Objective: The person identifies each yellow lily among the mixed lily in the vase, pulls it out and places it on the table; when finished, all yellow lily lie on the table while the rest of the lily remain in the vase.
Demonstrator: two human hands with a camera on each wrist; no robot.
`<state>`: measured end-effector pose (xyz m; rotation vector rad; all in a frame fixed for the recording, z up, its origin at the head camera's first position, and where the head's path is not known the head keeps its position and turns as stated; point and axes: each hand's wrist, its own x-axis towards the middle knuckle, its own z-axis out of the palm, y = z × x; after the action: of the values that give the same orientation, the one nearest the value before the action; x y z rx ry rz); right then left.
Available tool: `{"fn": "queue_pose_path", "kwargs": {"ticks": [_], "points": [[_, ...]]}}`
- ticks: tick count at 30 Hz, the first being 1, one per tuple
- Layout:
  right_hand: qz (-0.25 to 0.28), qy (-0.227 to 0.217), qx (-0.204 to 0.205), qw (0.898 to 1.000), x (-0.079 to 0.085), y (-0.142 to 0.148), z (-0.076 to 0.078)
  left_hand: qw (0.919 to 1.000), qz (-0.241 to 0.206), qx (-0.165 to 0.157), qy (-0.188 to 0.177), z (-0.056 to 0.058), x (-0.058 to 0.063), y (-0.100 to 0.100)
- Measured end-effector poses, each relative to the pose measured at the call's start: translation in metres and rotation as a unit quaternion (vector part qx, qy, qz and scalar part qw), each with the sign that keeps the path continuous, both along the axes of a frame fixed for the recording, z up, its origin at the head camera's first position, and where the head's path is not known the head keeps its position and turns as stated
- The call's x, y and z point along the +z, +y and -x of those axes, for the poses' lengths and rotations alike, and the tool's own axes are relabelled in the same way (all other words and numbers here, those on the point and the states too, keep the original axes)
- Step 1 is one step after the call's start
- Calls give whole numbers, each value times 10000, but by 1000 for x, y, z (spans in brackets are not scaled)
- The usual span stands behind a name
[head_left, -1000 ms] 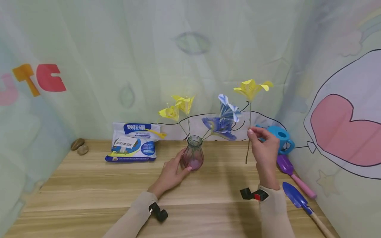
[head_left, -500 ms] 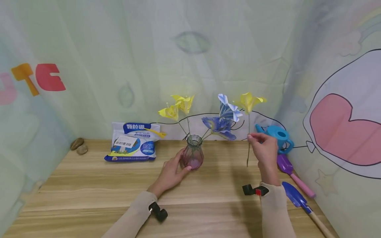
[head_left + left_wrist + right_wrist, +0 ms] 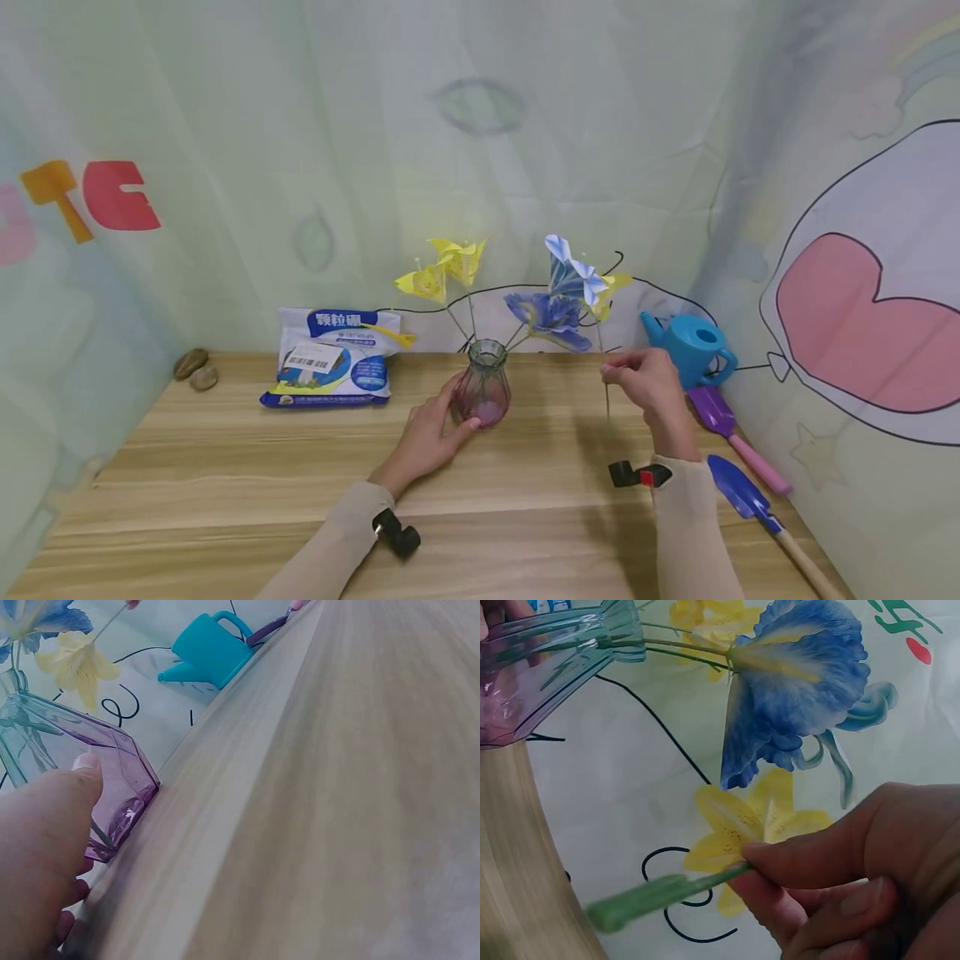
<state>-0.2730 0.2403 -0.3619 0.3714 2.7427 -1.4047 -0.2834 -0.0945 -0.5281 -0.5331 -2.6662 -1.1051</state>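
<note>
A faceted glass vase (image 3: 483,404), green at the neck and pink below, stands upright on the wooden table. My left hand (image 3: 427,437) grips its lower body from the left, the thumb lying against the glass (image 3: 124,769) in the left wrist view. Two yellow lilies (image 3: 461,262) lean left from its mouth, and blue flowers (image 3: 551,317) lean right. Between thumb and fingers, my right hand (image 3: 648,387) pinches the stem of another yellow lily (image 3: 757,821), right of the vase. Its bloom is partly hidden behind the pale blue flower in the head view; the green stem end (image 3: 634,904) points down.
A blue-and-white bag (image 3: 333,362) with a yellow scoop stands at the back left, beside brown stones (image 3: 197,369). On the right are a blue watering can (image 3: 690,346), a purple scoop (image 3: 738,442) and a blue trowel (image 3: 765,508). A printed curtain backs the table.
My right hand has moved down and to the left with the yellow lily, whose bloom now overlaps the blue flowers. The left hand stays on the vase.
</note>
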Motion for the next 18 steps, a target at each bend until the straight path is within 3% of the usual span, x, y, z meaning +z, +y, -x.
{"fn": "queue_pose_path", "kwargs": {"ticks": [9,18], "points": [[-272,-257,719,9967,-15,0,10,10000,31,15,-46,1,0,0],[-235,-831,805,9930,-45,-4,27,9999,-10,4,-172,-1,3,0]]}}
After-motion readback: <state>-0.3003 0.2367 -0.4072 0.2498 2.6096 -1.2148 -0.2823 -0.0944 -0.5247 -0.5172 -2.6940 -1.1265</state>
